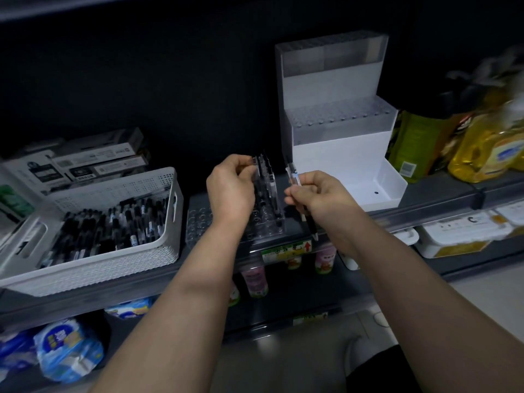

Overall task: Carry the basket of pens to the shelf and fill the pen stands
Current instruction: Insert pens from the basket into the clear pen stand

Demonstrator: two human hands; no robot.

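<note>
Counting off my feed: the right hand point(320, 194) pinches a pen point(294, 173) between thumb and curled fingers. The clear barrel sticks up past the knuckles and a dark end pokes out below the wrist. Could be one pen or two stacked in line, honestly can't tell.

The left hand point(231, 185) has its fingers curled in, pinching the top of one of the standing pens point(268, 177) in the clear stand point(272, 225). I make out a handful upright there, too bunched and dim for an exact number. The held pen is just right of that stand, tilted, not touching it. The two hands are near each other, with the stand between them.

There's one white basket point(113, 262) on the shelf point(425, 205) to the left, with a heap of loose pens point(113, 225) in it, way too many to count. One white tiered stand point(340, 148) sits behind the right hand. Further out are stacked boxes point(96, 160) behind the basket and yellow bottles point(482, 148) far right.
</note>
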